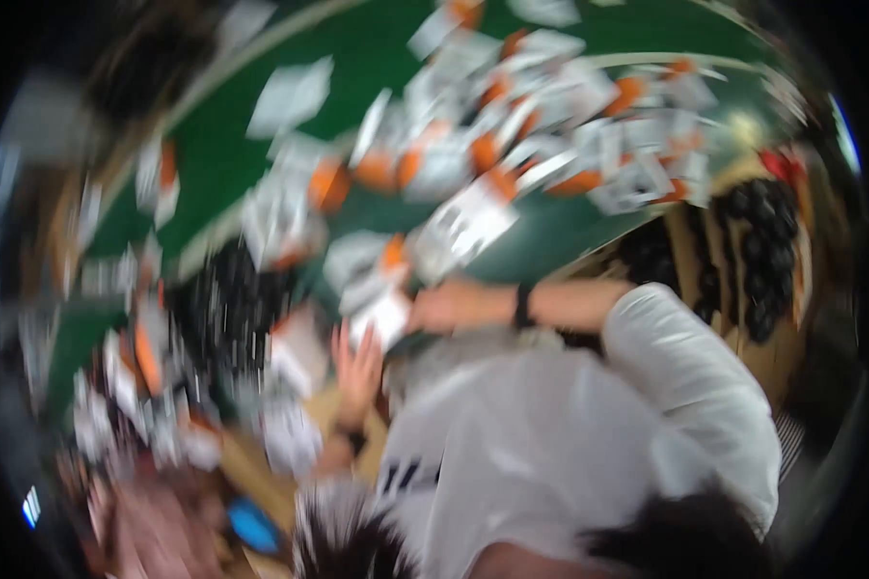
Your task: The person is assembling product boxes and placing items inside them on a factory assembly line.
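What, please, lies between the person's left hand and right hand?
In the head view, a blurred white package lies between the left hand and the right hand.

Motion blur smears the view inside its black rim.

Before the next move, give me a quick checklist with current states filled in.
1. Left hand open: ok, fingers look spread.
2. Right hand close to the white package: ok, it is at the package's right edge.
3. Firm grip on that package: cannot tell, too blurred.
4. Green surface uncluttered: not ok, orange-and-white packages lie heaped across it.
5. Picture sharp: not ok, motion blur throughout.
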Demonstrator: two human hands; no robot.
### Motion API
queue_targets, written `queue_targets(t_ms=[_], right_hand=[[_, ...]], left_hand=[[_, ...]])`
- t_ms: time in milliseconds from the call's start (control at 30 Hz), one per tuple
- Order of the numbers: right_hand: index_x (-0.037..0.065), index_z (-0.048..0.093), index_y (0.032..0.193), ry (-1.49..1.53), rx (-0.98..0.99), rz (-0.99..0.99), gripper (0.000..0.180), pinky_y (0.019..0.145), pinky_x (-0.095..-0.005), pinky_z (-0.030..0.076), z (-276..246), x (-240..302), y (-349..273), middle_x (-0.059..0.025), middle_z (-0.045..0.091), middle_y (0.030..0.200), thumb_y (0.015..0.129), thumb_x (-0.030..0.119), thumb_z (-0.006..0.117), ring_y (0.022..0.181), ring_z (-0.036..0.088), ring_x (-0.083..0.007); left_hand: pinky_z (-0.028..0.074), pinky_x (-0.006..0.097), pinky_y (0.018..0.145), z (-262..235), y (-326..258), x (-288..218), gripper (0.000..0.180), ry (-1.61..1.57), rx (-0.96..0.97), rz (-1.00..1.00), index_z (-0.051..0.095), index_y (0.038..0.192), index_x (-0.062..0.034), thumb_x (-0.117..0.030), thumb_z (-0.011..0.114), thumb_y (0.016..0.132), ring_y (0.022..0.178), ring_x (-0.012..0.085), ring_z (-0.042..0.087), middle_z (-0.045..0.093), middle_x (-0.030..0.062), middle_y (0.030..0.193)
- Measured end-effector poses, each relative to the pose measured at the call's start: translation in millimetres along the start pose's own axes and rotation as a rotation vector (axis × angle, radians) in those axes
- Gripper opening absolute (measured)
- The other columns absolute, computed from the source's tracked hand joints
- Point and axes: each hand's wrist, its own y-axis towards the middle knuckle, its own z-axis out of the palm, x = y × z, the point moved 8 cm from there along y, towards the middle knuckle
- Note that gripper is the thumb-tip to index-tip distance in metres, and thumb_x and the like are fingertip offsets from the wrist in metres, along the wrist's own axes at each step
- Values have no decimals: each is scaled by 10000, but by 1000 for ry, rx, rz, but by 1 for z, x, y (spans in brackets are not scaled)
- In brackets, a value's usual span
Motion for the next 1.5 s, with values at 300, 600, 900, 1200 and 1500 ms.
queue_targets(t_ms=[300, 600, 900, 1200, 1500], right_hand=[[145, 572, 1024, 122, -185, -224, 232, 558, -378, 415, 24, 4, 6, -86, 491, 773, 809, 172, 488, 692, 526, -272], [118, 576, 1013, 120, -178, -140, 220, 587, -370, 424, 21, 8, 9, -88, 512, 764, 809, 181, 521, 713, 533, -267], [43, 539, 986, 557, -259, 317, 328, 652, -370, 449, -113, 38, -6, -123, 595, 853, 767, 277, 607, 787, 575, -291], [69, 464, 1045, -200, -170, 266, 739, 569, -368, 451, -288, 53, -86, -113, 600, 735, 490, 456, 759, 679, 595, -313], [-40, 512, 1078, -119, -452, 392, 693, 745, -294, 463, -562, -152, -295, -130, 598, 909, 558, 347, 760, 812, 577, -206]], left_hand=[[287, 580, 918, 75, 76, 1, 333, -36, -167, 388, 571, 1078, -96, -190, 572, 758, 1137, 373, 400, 471, 99, 1218], [359, 505, 890, 75, 19, 39, 476, -348, -217, 109, 562, 1082, -83, -173, 699, 635, 1066, 388, 440, 475, 161, 1162], [460, 356, 767, -59, 35, 1, 669, -503, -26, -266, 506, 1125, -23, 18, 735, 498, 989, 286, 488, 450, 157, 1063], [443, 324, 787, -105, 220, -145, 618, -631, 100, -74, 504, 1071, 20, 81, 721, 496, 969, 244, 507, 451, 132, 1094], [278, 373, 998, -7, 398, -253, 617, -678, 167, -257, 445, 1172, -18, 40, 668, 601, 1197, 271, 356, 326, 132, 1322]])
